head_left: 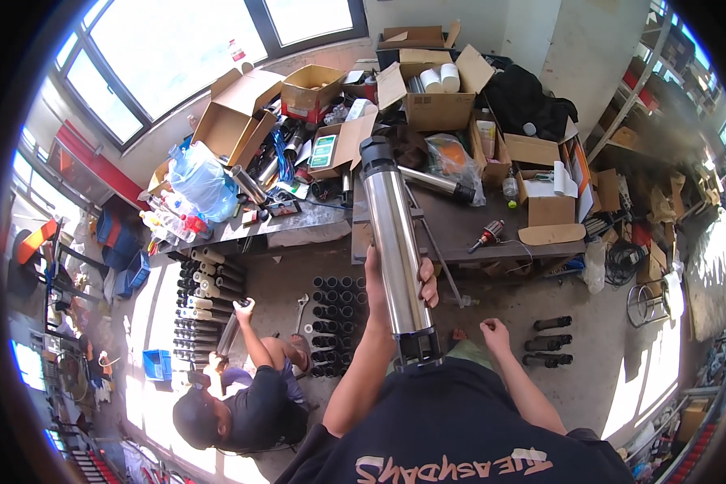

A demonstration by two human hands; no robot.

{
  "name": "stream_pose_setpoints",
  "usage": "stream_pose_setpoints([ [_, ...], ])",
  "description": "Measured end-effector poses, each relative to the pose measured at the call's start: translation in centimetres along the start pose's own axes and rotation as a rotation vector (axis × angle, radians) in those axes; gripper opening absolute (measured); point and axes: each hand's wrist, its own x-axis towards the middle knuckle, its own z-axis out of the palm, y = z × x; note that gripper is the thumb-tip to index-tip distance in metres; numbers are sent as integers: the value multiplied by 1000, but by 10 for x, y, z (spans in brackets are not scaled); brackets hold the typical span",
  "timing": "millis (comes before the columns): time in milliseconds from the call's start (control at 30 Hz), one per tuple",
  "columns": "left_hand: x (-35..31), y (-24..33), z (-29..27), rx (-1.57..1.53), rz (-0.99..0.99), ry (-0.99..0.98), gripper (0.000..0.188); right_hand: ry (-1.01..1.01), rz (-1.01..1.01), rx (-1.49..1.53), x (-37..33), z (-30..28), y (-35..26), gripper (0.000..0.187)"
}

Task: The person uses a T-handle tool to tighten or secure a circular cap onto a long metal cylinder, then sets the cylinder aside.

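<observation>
Right of the tube (397, 242), passing room opens over the floor (597, 363); beyond it, boxes (440, 109) block; left, a co-worker (258, 407).

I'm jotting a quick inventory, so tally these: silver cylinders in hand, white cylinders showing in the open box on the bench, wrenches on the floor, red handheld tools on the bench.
Silver cylinder in the left hand: 1
White cylinders: 2
Wrench: 1
Red handheld tool: 1
Total: 5
</observation>
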Motion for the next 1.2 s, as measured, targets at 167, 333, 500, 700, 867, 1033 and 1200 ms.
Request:
stream_pose_setpoints([
  [167, -2, 1, 8, 198, 50, 150, 74, -78, -175, -259, 43, 36, 1, 61],
  [333, 6, 6, 5, 160, -13, 271, 69, -236, -29, -170, 100, 78, -7, 78],
  [500, 3, 11, 0, 69, -16, 378, 71, -426, 40, -101, 110, 95, -47, 52],
  [700, 0, 8, -8, 7, 4, 428, 81, -478, 236, 195, 89, 89, -52, 44],
  [867, 3, 5, -14, -44, 10, 444, 80, -592, 93, -64, 103, 75, -60, 44],
  [1033, 4, 4, -18, 17, 14, 511, 80, -680, 266, 148, 94, 82, -82, 28],
  [1200, 4, 6, -20, 106, -13, 581, 77, -678, 321, 120, 98, 95, -70, 29],
])
